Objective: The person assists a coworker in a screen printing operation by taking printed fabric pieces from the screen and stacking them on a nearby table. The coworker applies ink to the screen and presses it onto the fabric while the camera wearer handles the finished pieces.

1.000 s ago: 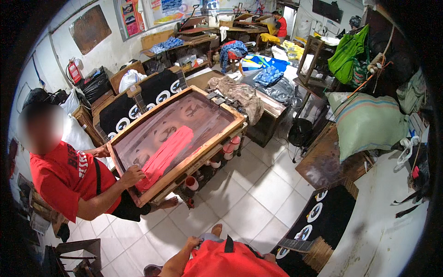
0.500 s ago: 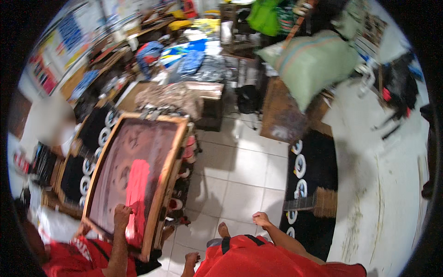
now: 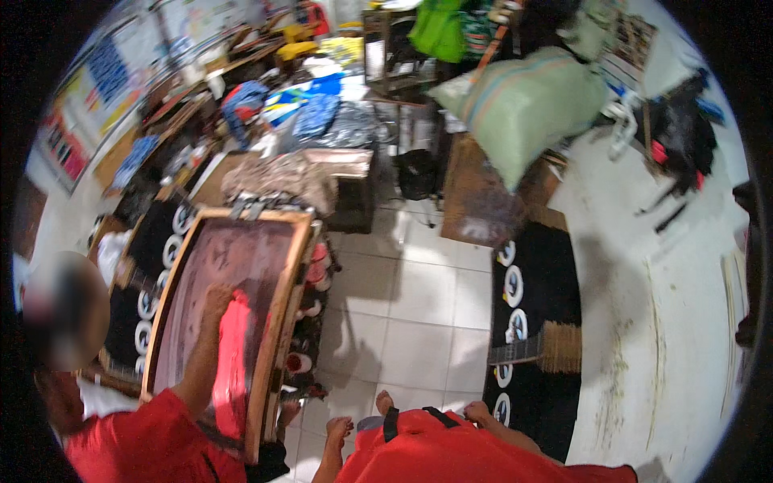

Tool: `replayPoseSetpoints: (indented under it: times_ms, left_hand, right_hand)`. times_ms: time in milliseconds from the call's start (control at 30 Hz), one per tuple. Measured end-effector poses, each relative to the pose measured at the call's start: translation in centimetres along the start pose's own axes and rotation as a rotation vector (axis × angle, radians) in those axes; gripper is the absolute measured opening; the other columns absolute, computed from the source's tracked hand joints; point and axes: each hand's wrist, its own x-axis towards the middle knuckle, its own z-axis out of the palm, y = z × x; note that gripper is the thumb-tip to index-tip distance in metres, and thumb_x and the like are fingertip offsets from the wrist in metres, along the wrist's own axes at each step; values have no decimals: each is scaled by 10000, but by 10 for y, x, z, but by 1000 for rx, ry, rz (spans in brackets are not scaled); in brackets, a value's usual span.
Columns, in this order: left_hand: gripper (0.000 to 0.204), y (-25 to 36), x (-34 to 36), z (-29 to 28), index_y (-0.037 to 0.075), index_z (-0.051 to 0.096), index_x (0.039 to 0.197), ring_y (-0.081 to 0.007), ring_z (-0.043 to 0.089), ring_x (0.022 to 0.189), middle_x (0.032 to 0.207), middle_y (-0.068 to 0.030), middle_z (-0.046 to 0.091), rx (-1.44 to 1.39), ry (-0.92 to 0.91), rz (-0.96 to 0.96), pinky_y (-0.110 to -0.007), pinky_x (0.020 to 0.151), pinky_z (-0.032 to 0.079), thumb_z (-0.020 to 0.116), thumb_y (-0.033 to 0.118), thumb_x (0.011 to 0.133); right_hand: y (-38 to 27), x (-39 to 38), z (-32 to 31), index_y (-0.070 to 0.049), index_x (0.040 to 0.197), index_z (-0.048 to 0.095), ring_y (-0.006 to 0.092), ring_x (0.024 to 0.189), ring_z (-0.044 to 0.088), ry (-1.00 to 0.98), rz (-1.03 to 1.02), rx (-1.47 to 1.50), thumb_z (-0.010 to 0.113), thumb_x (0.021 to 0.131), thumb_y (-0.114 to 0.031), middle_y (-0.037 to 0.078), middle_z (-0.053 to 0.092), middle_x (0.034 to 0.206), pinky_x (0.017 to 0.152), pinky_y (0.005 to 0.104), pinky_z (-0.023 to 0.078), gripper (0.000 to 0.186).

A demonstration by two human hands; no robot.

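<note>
My left hand [image 3: 339, 427] hangs low left of my red shirt, over the tiled floor, its fingers loosely apart and holding nothing I can see. On the other side, my right hand [image 3: 478, 413] is small and blurred, its fingers curled in with nothing visible in them. It is nearest a row of black printed cloth [image 3: 543, 410]. Left of me, a wood-framed printing screen [image 3: 296, 266] lies tilted, a long bright red strip [image 3: 231, 362] along its mesh. A co-worker in red reaches over it, hand [image 3: 218, 299] at the strip's far end; whether it grips a tool is hidden.
Stacked brown slats [image 3: 560, 348] rest on the black cloth at right. A brown board [image 3: 483, 213] and a stuffed pale green sack [image 3: 535, 105] stand ahead. Open pots [image 3: 299, 363] line the screen's right side. Crumpled brown cloth [image 3: 282, 179] lies beyond it.
My right hand has drawn back toward my body, and my left hand has come forward a little. The co-worker's hand has slid away along the red strip. The whole view has shifted slightly.
</note>
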Motion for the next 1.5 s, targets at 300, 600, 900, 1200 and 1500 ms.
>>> replayPoseSetpoints:
  times_ms: [300,600,900,1200,1500]
  left_hand:
    - [159,-66,-19,-22,54,600,819,-148,574,573,699,-50,614,-27,122,-118,-291,498,419,656,188,757]
    - [142,-96,-33,-62,70,613,788,-157,587,575,680,-47,618,-52,267,-136,-306,523,443,647,207,768]
    - [173,-69,-22,-35,56,615,836,-166,583,587,709,-62,625,4,146,-82,-308,502,428,605,224,799]
    - [252,-70,17,-51,35,644,839,-173,576,585,734,-72,641,426,18,260,-312,516,443,593,279,799]
    - [86,-86,1,-74,73,605,772,-142,543,572,660,-34,589,-214,435,1,-309,509,441,587,157,768]
  right_hand:
    - [-41,19,-41,30,872,587,200,523,576,-45,263,726,566,734,10,113,599,700,413,293,455,140]
    - [-83,70,-65,-63,805,620,168,496,552,-203,163,926,592,725,-86,61,594,647,407,291,433,87]
    - [-128,52,-70,-83,698,631,167,531,573,0,110,725,579,669,-130,45,586,608,439,296,441,75]
    - [-53,61,-40,-51,737,616,185,549,598,-157,230,903,590,749,-137,88,606,650,423,325,459,91]
    - [-11,92,-13,-8,888,555,234,516,522,-290,254,852,492,802,-110,107,558,676,411,332,410,148]
